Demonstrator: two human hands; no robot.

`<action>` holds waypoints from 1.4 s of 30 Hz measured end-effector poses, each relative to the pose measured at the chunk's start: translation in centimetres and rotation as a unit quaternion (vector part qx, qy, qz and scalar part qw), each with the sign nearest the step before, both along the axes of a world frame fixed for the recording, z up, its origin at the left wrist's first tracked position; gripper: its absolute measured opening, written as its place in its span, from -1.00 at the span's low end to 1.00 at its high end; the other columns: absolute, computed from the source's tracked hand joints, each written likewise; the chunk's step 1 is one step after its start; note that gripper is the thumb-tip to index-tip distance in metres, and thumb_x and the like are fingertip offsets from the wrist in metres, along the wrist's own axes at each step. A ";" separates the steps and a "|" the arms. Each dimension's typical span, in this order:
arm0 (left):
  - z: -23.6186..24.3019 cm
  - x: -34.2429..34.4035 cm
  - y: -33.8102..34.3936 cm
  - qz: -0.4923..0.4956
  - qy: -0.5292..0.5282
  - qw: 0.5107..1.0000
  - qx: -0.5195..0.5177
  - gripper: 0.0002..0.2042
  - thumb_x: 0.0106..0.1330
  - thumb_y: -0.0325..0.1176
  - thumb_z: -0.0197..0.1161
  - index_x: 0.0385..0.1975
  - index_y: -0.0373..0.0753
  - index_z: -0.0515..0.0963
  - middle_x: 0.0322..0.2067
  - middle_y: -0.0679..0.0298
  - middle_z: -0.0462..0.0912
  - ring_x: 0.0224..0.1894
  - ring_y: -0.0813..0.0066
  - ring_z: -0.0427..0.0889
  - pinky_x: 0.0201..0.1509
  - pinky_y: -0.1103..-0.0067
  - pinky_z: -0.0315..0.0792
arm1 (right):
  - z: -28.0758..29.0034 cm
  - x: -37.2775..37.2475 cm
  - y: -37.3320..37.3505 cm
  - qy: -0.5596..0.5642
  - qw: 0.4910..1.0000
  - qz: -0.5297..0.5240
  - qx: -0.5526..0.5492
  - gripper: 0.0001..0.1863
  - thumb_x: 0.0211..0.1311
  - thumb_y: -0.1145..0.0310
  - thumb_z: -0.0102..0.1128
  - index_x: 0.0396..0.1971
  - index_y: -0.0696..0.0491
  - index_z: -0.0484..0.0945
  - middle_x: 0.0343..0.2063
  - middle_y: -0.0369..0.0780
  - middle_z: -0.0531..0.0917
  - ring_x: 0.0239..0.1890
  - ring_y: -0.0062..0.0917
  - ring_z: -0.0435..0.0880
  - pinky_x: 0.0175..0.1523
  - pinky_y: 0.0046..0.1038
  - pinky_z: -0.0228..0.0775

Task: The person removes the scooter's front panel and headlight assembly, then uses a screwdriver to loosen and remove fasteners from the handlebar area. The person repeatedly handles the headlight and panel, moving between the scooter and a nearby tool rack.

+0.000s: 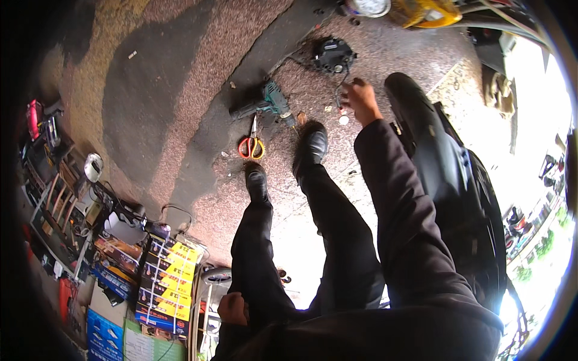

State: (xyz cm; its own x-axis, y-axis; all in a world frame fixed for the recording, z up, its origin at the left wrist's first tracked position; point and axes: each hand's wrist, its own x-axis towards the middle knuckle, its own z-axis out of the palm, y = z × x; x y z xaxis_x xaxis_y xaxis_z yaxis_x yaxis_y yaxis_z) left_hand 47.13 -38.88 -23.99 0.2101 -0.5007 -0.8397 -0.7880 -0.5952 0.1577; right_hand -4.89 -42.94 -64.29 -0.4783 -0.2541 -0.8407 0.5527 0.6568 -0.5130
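My right hand reaches forward over the floor, its fingers closed round a thin dark cable. The cable runs up to a round black motor-like part, which lies on the ground just beyond the hand. Beside my left thigh rests my left hand, fingers curled in, with nothing visible in them. A teal and black cordless drill lies on its side ahead of my shoes. Close to it are scissors with red and yellow handles, blades pointing away from me.
A black wheel with its fender stands close along my right arm. Boxes in yellow and black are stacked at the lower left, by a cluttered rack. A yellow bag lies at the far right. A small white disc is near my right hand.
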 end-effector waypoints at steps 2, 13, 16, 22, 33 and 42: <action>-0.1 -0.2 0.4 -0.024 -0.031 0.999 0.002 -0.88 0.20 -0.46 0.18 -0.31 -0.30 0.57 -0.60 0.26 0.57 -0.61 0.59 0.50 -0.51 0.61 0.41 | -3.4 -0.9 -0.9 0.011 0.999 -0.005 0.040 -0.73 0.27 0.36 0.22 -0.13 0.16 0.43 -0.36 -0.23 0.49 -0.35 -0.43 0.55 -0.33 -0.31 0.47; -1.4 0.0 -1.3 -0.354 0.069 0.925 -0.118 -0.80 0.19 -0.39 0.23 -0.25 -0.36 0.59 -0.35 0.12 0.63 -0.30 0.30 0.65 -0.20 0.45 0.54 | -4.0 -0.3 -2.9 -0.050 0.997 -0.053 -0.025 -0.76 0.37 0.24 0.15 -0.23 0.14 0.55 -0.44 -0.26 0.59 -0.55 -0.54 0.60 -0.54 -0.53 0.45; -0.8 -3.2 -2.8 -0.211 0.042 0.975 -0.060 -0.84 0.26 -0.38 0.23 -0.25 -0.33 0.58 -0.47 0.25 0.60 -0.45 0.51 0.56 -0.38 0.57 0.44 | 2.1 2.2 -2.2 -0.005 0.999 -0.032 -0.034 -0.73 0.36 0.26 0.16 -0.30 0.21 0.57 -0.48 -0.24 0.60 -0.59 -0.56 0.55 -0.53 -0.50 0.43; -0.3 -10.7 -8.1 -0.024 0.191 0.981 0.012 -0.85 0.32 -0.43 0.24 -0.17 -0.30 0.52 -0.46 0.34 0.56 -0.51 0.64 0.49 -0.50 0.66 0.38 | 24.4 9.4 2.9 0.024 0.997 -0.030 -0.072 -0.73 0.35 0.31 0.16 -0.31 0.28 0.56 -0.56 -0.28 0.58 -0.58 -0.62 0.49 -0.49 -0.49 0.35; 8.3 -16.2 -11.0 0.116 0.580 0.748 0.302 -0.30 0.37 0.21 0.03 0.39 -0.09 0.22 0.35 0.14 0.28 0.33 0.11 0.32 0.33 0.02 0.25 | 62.1 25.2 11.0 0.302 0.918 0.098 -0.238 -0.88 0.16 0.47 0.28 -0.41 0.19 0.53 -0.49 -0.07 0.54 -0.41 -0.10 0.60 -0.34 -0.29 0.42; 16.6 -15.8 -9.7 -0.076 0.703 0.567 0.422 -0.27 0.38 0.12 -0.04 0.37 -0.36 0.20 0.29 -0.09 0.35 0.28 -0.03 0.42 0.36 0.05 0.30 | 75.9 33.7 20.9 0.469 0.825 0.098 -0.299 -0.73 0.17 0.27 0.34 -0.38 0.18 0.54 -0.46 -0.06 0.54 -0.38 -0.07 0.60 -0.30 -0.19 0.44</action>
State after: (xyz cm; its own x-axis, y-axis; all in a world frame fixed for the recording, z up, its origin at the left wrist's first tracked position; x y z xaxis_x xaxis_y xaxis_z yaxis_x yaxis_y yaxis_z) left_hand 31.31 -48.61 -7.42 -0.9565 0.2813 -0.0768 -0.2878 -0.8684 0.4038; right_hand 28.81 -22.03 11.60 -0.7483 -0.6384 0.1800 -0.3585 0.1610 -0.9196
